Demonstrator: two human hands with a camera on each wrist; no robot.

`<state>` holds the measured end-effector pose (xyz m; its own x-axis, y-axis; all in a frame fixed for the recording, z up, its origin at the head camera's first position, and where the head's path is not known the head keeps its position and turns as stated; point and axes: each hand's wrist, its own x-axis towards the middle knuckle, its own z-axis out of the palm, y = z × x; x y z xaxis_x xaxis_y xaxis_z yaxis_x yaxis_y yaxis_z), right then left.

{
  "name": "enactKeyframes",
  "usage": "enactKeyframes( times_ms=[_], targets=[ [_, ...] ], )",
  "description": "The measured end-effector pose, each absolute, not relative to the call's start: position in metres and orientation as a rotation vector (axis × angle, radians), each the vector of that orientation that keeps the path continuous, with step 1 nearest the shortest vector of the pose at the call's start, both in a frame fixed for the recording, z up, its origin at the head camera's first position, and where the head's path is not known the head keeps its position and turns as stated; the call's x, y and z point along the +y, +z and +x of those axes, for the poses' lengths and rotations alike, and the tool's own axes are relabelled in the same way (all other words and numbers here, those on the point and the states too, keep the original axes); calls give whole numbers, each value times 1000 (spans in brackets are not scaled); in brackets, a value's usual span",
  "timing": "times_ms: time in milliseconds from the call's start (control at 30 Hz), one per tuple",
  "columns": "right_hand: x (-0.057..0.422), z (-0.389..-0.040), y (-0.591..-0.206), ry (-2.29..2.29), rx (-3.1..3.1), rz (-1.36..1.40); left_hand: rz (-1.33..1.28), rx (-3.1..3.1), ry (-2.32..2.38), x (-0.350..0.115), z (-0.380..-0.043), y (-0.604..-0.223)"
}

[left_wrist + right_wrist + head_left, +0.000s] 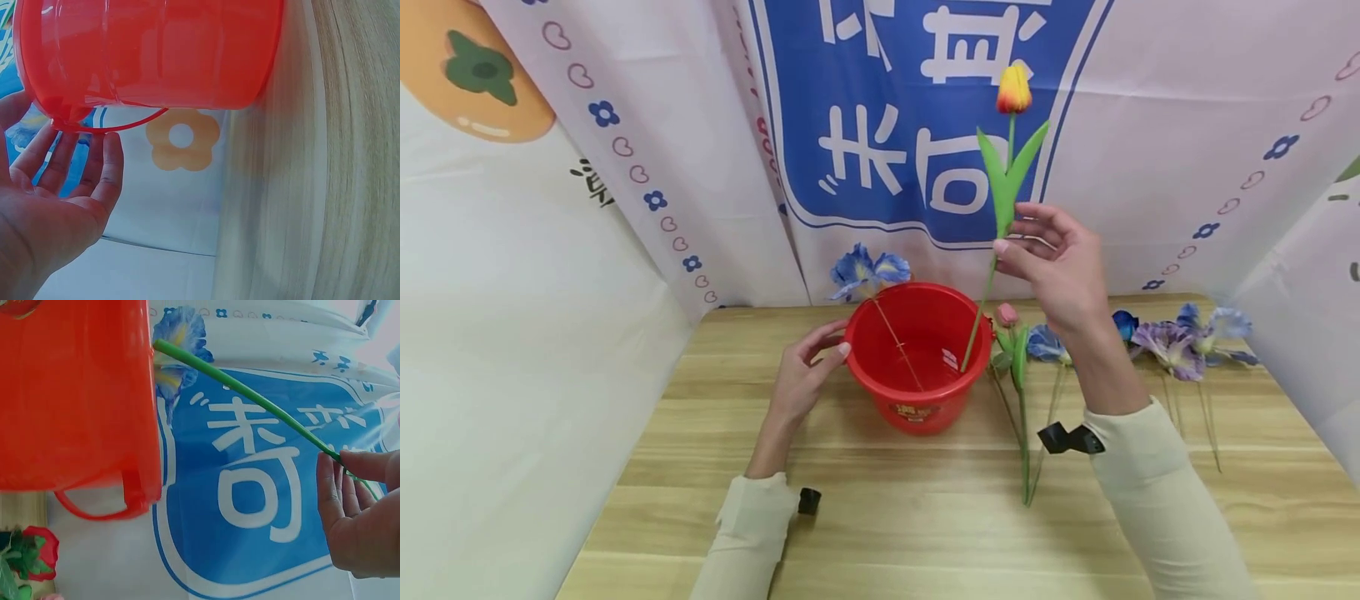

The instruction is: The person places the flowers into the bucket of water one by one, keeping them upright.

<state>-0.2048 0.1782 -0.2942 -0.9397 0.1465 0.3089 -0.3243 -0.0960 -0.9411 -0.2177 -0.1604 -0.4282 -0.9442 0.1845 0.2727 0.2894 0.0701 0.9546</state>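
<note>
A red bucket (917, 408) stands on the wooden table, with a blue iris (865, 271) leaning in it and its bloom above the rim. My left hand (805, 367) touches the bucket's left side at the rim. Its fingers (94, 165) are fairly straight beside the handle mount in the left wrist view. My right hand (1063, 271) pinches the green stem of a yellow-red tulip (1015, 90) between thumb and fingers. The tulip is upright and slightly tilted, its stem's lower end at the bucket's mouth. In the right wrist view the bloom is out of sight.
Right of the bucket lie a pink tulip (1007, 315), a blue flower (1047, 343), a purple iris (1172, 348) and a pale blue iris (1225, 325). A red flower (40, 553) shows near the bucket. A printed cloth (700, 100) hangs behind the table (925, 517).
</note>
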Motion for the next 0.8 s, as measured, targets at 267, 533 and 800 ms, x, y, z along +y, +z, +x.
enactKeyframes(
  times_ms=[267, 533, 800],
  targets=[
    [158, -216, -306, 1995, -2032, 202, -498, -2262, -2035, -159, -218, -428],
    [148, -222, -323, 1987, -2163, 165, -494, -2259, -2037, -159, -217, -429],
    [136, -228, -336, 1958, -2268, 185, -481, -2253, -2036, -161, -217, -428]
  ],
)
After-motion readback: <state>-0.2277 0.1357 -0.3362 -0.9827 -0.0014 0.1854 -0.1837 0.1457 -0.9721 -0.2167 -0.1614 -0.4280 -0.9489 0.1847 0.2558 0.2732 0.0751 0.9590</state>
